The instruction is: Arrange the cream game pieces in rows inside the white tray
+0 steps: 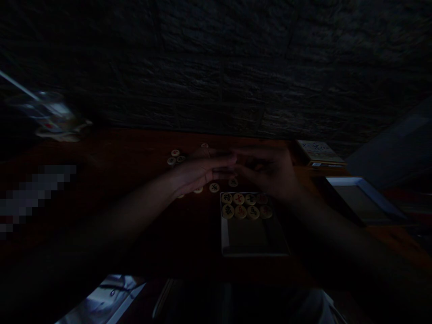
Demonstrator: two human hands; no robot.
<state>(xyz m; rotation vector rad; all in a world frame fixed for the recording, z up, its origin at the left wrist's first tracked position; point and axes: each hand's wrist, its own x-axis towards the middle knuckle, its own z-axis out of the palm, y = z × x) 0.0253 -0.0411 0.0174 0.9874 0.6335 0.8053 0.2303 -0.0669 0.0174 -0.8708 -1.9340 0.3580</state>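
Observation:
The scene is very dark. My left hand reaches over the wooden table with its fingers stretched out flat, fingertips meeting my right hand. The right hand hovers above the far end of a shallow white tray, its fingers curled and dim. In the tray lie two rows of round pale game discs with red or black characters. Loose discs lie on the table under and beyond my left hand, some near the far edge. Whether the right hand holds a disc is hidden.
A glass with a straw stands at the far left. A flat box and a white tray lid lie at the right. A dark stone wall rises behind the table. Pale cloth shows at the bottom left.

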